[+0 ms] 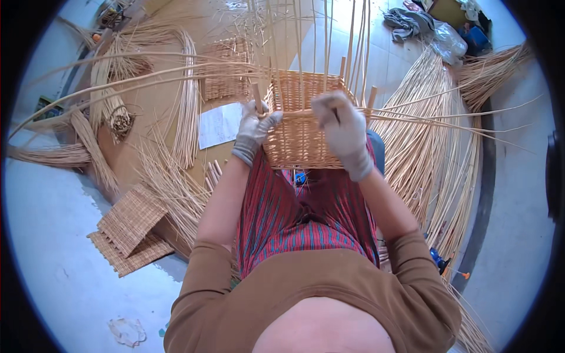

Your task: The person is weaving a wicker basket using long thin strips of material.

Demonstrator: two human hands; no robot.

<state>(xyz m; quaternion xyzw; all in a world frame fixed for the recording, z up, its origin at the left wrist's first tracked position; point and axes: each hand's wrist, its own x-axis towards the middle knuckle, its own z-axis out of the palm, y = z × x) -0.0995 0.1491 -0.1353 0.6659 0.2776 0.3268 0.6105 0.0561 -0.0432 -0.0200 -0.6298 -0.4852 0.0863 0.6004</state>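
Both gloved hands' fingers clenched on wicker basket (300, 126) rim (lap-held); loose reeds (424, 141) crowd right edge.

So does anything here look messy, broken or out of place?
Nothing looks damaged. Both gloved hands, left hand and right hand, grip the rim of the half-woven basket on the lap. Loose willow rods fan across the floor, and a crumpled cloth lies in the far corner.

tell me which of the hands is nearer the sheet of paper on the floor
Left. The left hand grips the basket corner just right of the paper; the right hand is farther right, on the basket rim.
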